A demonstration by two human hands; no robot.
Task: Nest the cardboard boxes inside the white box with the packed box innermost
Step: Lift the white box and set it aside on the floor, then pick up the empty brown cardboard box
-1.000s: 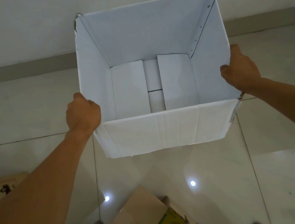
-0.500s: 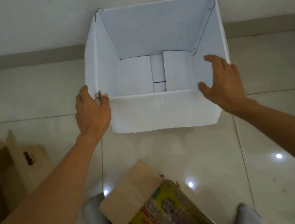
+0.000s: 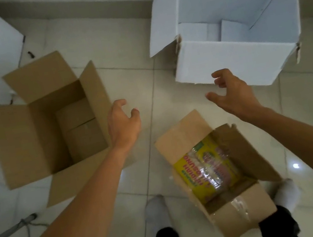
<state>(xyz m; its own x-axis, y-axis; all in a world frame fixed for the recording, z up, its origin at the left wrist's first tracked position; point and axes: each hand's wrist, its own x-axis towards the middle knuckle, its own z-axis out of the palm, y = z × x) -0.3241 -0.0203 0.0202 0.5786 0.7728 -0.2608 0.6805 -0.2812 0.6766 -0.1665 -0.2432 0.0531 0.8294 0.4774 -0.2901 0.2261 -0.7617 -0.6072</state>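
The white box [image 3: 233,59] stands open on the tiled floor [image 3: 124,46], upper right. An empty brown cardboard box [image 3: 52,128] sits left, flaps spread. The packed box [image 3: 219,172], holding yellow packets [image 3: 206,168], lies nearest. Between them, the left hand [image 3: 123,122] and right hand [image 3: 230,92] hover spread, holding nothing.

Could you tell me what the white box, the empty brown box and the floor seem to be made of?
White box: apparently white-faced cardboard, matte; folded flaps, creased corners.
Empty brown box: plain kraft cardboard, dull, unprinted; raised flaps.
Floor: probably glazed ceramic tile, glossy; grout lines, lamp reflections.
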